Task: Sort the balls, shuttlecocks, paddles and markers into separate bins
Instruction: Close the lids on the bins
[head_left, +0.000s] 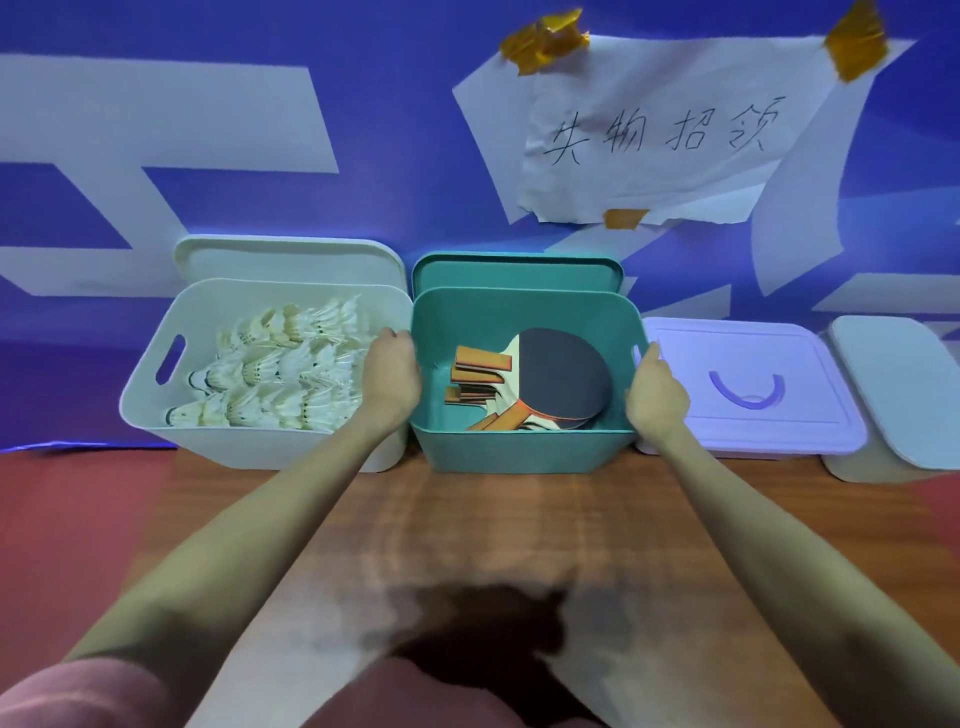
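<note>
A teal bin (519, 449) stands at the middle of the back of the table and holds several table tennis paddles (561, 384) with black rubber and orange handles. My left hand (392, 371) grips its left rim and my right hand (654, 392) grips its right rim. To its left stands a white bin (156, 415) full of white shuttlecocks (280, 374). A teal lid (514, 270) and a white lid (285, 257) lean upright behind their bins.
Right of the teal bin sits a purple bin with its lid (748, 384) on, and beyond it a grey-lidded bin (898, 384). The wooden table (467, 530) lies in front. A blue wall with a taped paper sign (660, 130) is behind.
</note>
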